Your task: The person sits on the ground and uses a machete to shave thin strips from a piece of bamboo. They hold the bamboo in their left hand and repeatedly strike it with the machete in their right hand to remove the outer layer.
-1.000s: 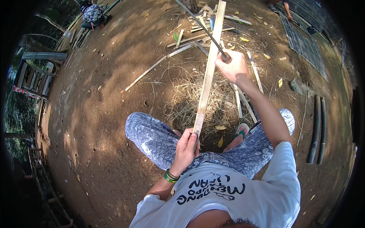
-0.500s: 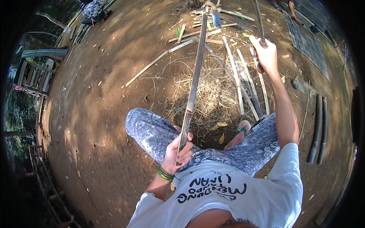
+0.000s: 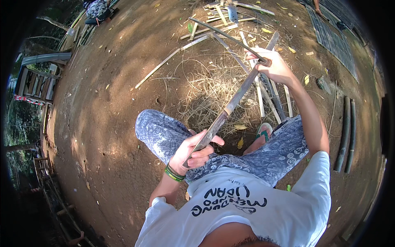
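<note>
My left hand (image 3: pixel 190 153), with bands on its wrist, is closed round the near end of a split bamboo strip (image 3: pixel 238 97). The strip slants away to the upper right, a pale node partway along it. My right hand (image 3: pixel 276 68) grips the handle of a long knife (image 3: pixel 224 33), whose narrow dark blade points to the upper left. Knife and strip cross at my right hand; the strip's far end shows beyond it. Whether the blade touches the strip, I cannot tell.
Thin shavings (image 3: pixel 224 92) are heaped on the soil before my crossed legs. Pale bamboo slats (image 3: pixel 173 58) lie scattered beyond. Two dark bamboo poles (image 3: pixel 345 133) rest at the right, near a slatted panel (image 3: pixel 329 39). Another person's limb (image 3: pixel 317 7) shows at the top right.
The bamboo strip has swung from nearly upright to a slant toward the right. My right hand has moved slightly left and nearer, and the blade has turned from pointing away to the upper left.
</note>
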Motion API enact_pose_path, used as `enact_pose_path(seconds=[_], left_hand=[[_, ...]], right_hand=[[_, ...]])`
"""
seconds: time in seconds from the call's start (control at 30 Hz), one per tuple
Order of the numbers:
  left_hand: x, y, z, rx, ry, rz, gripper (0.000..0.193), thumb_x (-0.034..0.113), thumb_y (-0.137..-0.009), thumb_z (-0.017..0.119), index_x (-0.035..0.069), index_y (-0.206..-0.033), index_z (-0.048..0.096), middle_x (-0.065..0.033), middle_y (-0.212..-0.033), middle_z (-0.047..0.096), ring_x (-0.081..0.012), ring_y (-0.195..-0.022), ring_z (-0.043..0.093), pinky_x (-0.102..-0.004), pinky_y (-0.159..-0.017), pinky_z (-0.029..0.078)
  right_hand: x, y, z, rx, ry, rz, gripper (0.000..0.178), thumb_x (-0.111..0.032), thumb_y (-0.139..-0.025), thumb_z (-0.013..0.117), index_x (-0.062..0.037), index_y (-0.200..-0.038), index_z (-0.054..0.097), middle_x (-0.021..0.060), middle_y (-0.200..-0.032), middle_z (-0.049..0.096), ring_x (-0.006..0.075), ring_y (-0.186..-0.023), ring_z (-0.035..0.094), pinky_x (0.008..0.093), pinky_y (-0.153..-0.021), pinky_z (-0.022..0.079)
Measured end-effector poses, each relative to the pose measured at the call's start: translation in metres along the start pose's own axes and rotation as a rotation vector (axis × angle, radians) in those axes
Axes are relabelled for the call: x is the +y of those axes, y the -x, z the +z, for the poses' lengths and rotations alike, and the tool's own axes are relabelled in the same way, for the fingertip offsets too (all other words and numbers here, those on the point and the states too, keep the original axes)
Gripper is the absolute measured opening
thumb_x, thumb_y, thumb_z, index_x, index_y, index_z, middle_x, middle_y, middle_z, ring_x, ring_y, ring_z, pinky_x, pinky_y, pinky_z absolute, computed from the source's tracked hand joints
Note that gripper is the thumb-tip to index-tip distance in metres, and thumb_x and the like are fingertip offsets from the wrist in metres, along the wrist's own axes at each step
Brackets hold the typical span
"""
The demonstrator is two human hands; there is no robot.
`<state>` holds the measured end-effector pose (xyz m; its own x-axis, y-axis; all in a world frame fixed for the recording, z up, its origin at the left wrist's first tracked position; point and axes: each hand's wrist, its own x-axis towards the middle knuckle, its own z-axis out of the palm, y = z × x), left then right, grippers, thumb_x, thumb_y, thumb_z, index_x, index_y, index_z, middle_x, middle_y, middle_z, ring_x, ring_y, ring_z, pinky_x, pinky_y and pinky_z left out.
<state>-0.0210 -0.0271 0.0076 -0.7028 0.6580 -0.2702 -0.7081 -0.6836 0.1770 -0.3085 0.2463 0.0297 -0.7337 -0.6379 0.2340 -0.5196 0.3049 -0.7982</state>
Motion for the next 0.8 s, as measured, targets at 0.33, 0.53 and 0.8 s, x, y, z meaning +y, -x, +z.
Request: enact_pose_path(seconds=[0.33, 0.53, 0.8], left_hand=[[0.084, 0.000, 0.063, 0.108, -0.360, 0.224, 0.081, 0.057, -0.104, 0.024, -0.009, -0.150, 0.025, -0.0138, -0.067, 0.059, -0.0216, -0.046, 0.060, -0.0267, -0.043, 0.054], [0.093, -0.049, 0.019, 0.305, -0.458, 0.452, 0.066, 0.052, -0.106, 0.031, -0.003, -0.141, 0.042, -0.0098, -0.076, 0.067, -0.0169, -0.056, 0.065, -0.0249, -0.051, 0.056], [0.029, -0.041, -0.069, 0.643, -0.339, 0.403, 0.049, 0.042, -0.105, 0.044, 0.000, -0.127, 0.056, -0.0028, -0.072, 0.063, -0.0131, -0.058, 0.059, -0.0253, -0.053, 0.049]], right_hand=[[0.007, 0.052, -0.076, -0.087, 0.222, 0.187, 0.030, -0.029, -0.086, 0.076, -0.0032, -0.099, 0.071, 0.0083, -0.082, 0.067, 0.0162, -0.075, 0.059, 0.0354, -0.069, 0.045], [0.074, 0.138, -0.123, 0.441, -0.016, 0.641, 0.025, -0.026, -0.089, 0.076, -0.0036, -0.098, 0.068, -0.0004, -0.062, 0.058, 0.0071, -0.046, 0.048, 0.0274, -0.043, 0.036], [0.279, 0.282, -0.019, 1.121, -0.642, 1.112, 0.027, -0.017, -0.087, 0.072, 0.0064, -0.100, 0.072, 0.0128, -0.085, 0.072, 0.0209, -0.075, 0.069, 0.0384, -0.066, 0.053]])
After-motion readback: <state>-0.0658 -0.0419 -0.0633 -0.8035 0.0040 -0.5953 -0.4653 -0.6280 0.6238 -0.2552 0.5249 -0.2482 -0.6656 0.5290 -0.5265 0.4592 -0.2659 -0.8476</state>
